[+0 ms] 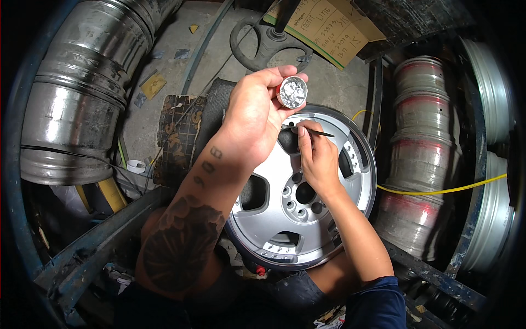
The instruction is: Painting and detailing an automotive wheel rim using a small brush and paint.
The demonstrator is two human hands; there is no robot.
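Note:
My left hand (pixel 255 101) holds a small cup with a red side (pixel 292 93) and silvery paint-like contents, tilted toward me above a silver wheel rim (pixel 264 229). The rim lies face up over my legs, with a dark centre hole, lug holes and rows of small studs near its lip. My right hand (pixel 316 160) grips a thin dark brush (pixel 323 133), its tip at the rim's upper part by a row of studs, just below the cup. My left hand partly covers the rim's upper left.
Stacked metal rims stand at left (pixel 76 109) and right (pixel 416 142), with pale rims (pixel 487 208) beyond a steel frame. A steering wheel (pixel 246 44), cardboard (pixel 331 30) and dark mat (pixel 213 104) lie at the back. A yellow hose (pixel 444 189) crosses right; a white container (pixel 136 166) sits left.

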